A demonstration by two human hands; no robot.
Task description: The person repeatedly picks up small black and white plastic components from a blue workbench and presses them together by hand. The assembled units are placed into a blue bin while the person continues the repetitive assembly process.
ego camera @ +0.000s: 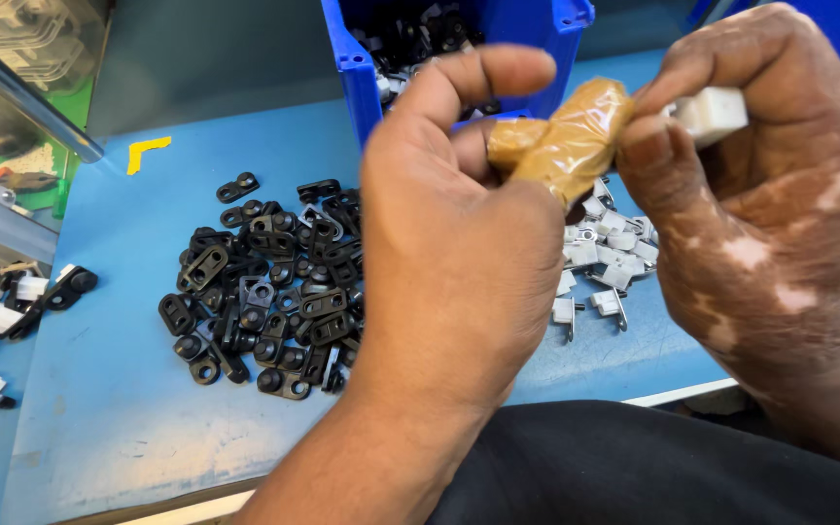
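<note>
A blue worktop (128, 389) fills the view, scuffed pale near its front edge, with a small yellow corner mark (146, 152) stuck on it towards the back. A blue plastic bin (362, 78) stands at the far edge, holding more dark and pale parts.

In front of the bin lies a loose heap of black plastic brackets (264, 292), flat pieces with round holes and raised bosses, tumbled over one another. To the right, partly hidden behind the hands, is a smaller heap of white clips (605, 253), some with thin metal pins standing out of them.

Both hands are raised above the worktop, near the camera. The left hand (459, 253) shows its back, its fingers curled inward and the thumb stretched up; what it grips cannot be seen from here. The right hand (760, 204) pinches a white plastic clip (712, 112), blocky and pale, between its thumb and fingers. One finger between the hands is wrapped in tan tape (566, 141), wrinkled and glossy.

At the left edge lie a few assembled black-and-white pieces (12, 301).
</note>
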